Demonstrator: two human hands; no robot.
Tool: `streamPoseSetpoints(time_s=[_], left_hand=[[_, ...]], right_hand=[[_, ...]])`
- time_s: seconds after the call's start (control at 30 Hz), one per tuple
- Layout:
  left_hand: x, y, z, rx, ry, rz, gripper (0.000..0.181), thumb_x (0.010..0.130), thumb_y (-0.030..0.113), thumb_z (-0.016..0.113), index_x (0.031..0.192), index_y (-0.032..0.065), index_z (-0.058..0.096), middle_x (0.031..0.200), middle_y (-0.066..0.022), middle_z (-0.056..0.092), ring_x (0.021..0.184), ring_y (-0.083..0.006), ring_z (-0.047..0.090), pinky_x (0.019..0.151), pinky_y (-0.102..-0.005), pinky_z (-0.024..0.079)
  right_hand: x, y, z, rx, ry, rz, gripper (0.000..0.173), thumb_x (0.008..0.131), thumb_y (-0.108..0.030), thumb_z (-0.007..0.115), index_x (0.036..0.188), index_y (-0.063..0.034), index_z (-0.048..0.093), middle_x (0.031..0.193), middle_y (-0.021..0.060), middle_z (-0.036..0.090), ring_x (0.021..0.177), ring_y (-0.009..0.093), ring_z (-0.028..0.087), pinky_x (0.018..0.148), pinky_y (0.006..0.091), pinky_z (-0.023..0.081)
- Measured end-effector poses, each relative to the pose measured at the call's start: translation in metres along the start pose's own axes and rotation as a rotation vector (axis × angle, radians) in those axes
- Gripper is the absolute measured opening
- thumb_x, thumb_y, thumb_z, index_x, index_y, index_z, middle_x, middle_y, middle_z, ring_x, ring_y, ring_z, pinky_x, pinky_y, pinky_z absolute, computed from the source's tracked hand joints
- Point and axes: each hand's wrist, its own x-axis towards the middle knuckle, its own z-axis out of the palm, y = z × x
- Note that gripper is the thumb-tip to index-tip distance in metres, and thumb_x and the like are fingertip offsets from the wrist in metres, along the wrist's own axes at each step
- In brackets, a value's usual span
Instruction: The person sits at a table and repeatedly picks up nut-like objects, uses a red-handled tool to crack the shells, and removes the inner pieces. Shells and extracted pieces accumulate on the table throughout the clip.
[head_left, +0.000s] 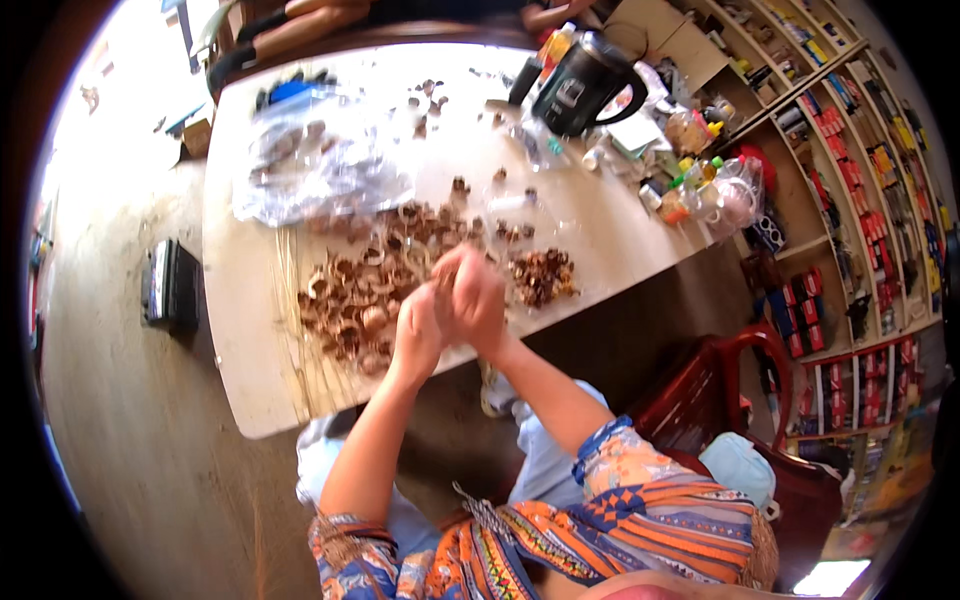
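Observation:
My left hand (420, 326) and my right hand (476, 296) are closed together above the near edge of the pale table (247, 375). A small brown piece (445, 286) shows between them, blurred; which hand grips it is hard to tell. Beneath and to the left of them spreads a heap of brown, cup-shaped dried shells or pods (345, 300). On the right lies a smaller pile of darker brown and yellowish bits (541, 277). Thin pale sticks or stems (289, 300) lie along the left side of the heap.
Clear plastic bags (322, 165) lie beyond the heap. A dark jug with a handle (585, 86) stands at the far right, near bagged bottles (724, 191). A black battery (172, 289) is on the floor at left. A red chair (705, 390) and stocked shelves (847, 172) stand at right.

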Motion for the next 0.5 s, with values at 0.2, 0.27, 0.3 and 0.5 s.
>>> streamPoseSetpoints(time_s=[0.2, 0.27, 0.3, 0.5], left_hand=[[-0.005, 0.017, -0.005, -0.034, -0.107, -0.149, 0.043, 0.101, 0.037, 0.028, 0.076, 0.0079, 0.048, 0.056, 0.0002, 0.043, 0.045, -0.0108, 0.038, 0.042, -0.0246, 0.03], [0.0, 0.025, -0.005, -0.031, -0.07, -0.133, 0.041, 0.1, 0.033, 0.027, 0.077, 0.0063, 0.047, 0.055, -0.0013, 0.043, 0.045, -0.0115, 0.039, 0.042, -0.026, 0.031], [0.003, 0.027, -0.005, -0.019, -0.045, -0.098, 0.04, 0.1, 0.032, 0.027, 0.079, 0.0056, 0.047, 0.056, -0.0021, 0.043, 0.045, -0.0118, 0.039, 0.042, -0.0264, 0.032], [0.017, 0.024, -0.016, 0.819, 0.162, 0.57, 0.027, 0.097, 0.019, 0.05, 0.115, 0.0, 0.057, 0.109, -0.0127, 0.058, 0.102, -0.0207, 0.055, 0.092, -0.0332, 0.043]], right_hand=[[0.006, -0.019, -0.005, 0.221, -0.066, 0.395, 0.046, 0.106, -0.032, 0.026, 0.092, -0.0032, 0.058, 0.071, 0.0049, 0.058, 0.059, 0.013, 0.053, 0.058, 0.0257, 0.042], [0.01, -0.028, -0.006, 0.533, -0.052, 0.641, 0.047, 0.107, -0.038, 0.027, 0.099, -0.0045, 0.058, 0.065, -0.0002, 0.053, 0.051, 0.005, 0.045, 0.048, 0.0189, 0.035], [0.013, -0.03, -0.007, 0.633, -0.053, 0.704, 0.048, 0.107, -0.041, 0.026, 0.102, -0.0046, 0.057, 0.064, -0.0023, 0.051, 0.05, 0.003, 0.041, 0.046, 0.0173, 0.032], [0.013, -0.015, -0.015, 0.587, -0.116, 0.658, 0.043, 0.106, -0.041, 0.034, 0.115, -0.0053, 0.055, 0.072, -0.0042, 0.046, 0.055, 0.002, 0.038, 0.049, 0.0176, 0.031]])
